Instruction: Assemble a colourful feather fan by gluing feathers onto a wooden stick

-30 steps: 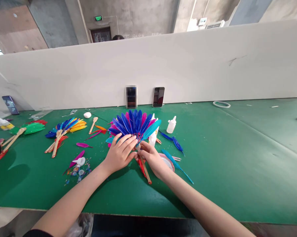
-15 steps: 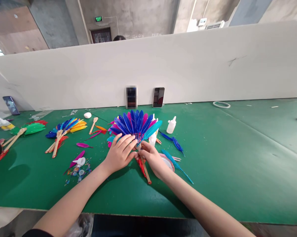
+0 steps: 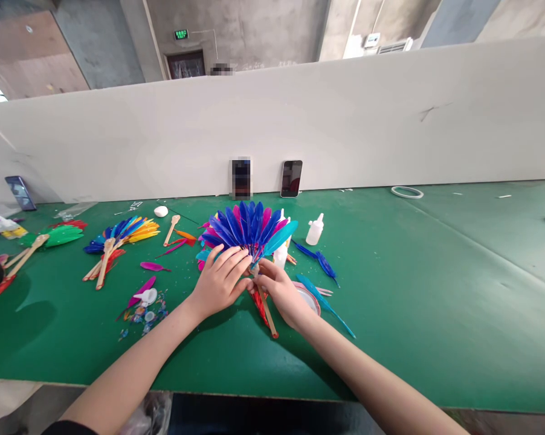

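Note:
A feather fan (image 3: 251, 225) with blue, magenta and turquoise feathers stands over the table in front of me, its wooden handle (image 3: 269, 315) slanting down toward me. My left hand (image 3: 222, 278) holds it from the left, fingers lying across the feather bases and thumb near the top of the handle. From the right, my right hand (image 3: 279, 291) pinches the fan where the quills meet the handle; its fingertips are partly hidden. A red tassel (image 3: 258, 307) hangs beside the handle. Close to my right hand lies a turquoise feather (image 3: 325, 304), by a round lid (image 3: 309, 298).
Other feather fans (image 3: 113, 241) lie on the left of the green table (image 3: 412, 314). Loose magenta feathers (image 3: 153, 266) and a pile of sequins (image 3: 148, 315) are nearer. Behind the fan are a white squeeze bottle (image 3: 315, 229), blue feathers (image 3: 324, 266) and a phone (image 3: 291, 179) against the white partition (image 3: 367, 121).

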Action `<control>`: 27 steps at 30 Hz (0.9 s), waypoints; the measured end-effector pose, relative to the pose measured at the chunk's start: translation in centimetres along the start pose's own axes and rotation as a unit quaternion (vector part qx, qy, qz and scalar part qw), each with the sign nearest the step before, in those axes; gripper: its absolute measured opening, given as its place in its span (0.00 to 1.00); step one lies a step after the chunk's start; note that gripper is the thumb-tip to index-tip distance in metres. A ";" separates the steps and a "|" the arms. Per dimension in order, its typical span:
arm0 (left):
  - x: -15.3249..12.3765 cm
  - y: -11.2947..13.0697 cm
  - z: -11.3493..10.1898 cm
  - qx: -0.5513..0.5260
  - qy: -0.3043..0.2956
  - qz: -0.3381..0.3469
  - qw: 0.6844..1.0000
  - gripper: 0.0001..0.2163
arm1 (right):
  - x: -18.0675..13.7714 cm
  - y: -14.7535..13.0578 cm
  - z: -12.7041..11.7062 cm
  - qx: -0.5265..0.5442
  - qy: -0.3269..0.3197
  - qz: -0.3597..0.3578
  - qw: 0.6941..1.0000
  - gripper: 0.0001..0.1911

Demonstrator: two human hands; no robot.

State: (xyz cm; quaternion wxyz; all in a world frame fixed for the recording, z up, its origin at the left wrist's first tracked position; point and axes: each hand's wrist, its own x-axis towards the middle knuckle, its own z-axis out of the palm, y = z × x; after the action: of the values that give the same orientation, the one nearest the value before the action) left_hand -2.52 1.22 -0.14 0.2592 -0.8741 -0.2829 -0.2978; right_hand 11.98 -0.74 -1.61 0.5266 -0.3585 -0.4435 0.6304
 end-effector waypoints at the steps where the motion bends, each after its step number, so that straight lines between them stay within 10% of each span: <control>1: 0.0 0.0 0.0 -0.001 0.001 0.000 1.000 0.14 | 0.0 0.0 0.0 0.000 -0.001 0.001 1.000 0.04; 27: 0.0 0.2 -0.1 -0.012 -0.010 0.023 1.000 0.15 | -0.1 -0.3 0.2 0.003 0.005 -0.008 1.000 0.05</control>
State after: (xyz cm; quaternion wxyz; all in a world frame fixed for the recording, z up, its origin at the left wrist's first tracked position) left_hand -2.46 1.05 -0.19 0.2527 -0.8862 -0.2619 -0.2867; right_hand 11.96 -0.80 -1.23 0.5351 -0.3562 -0.4418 0.6258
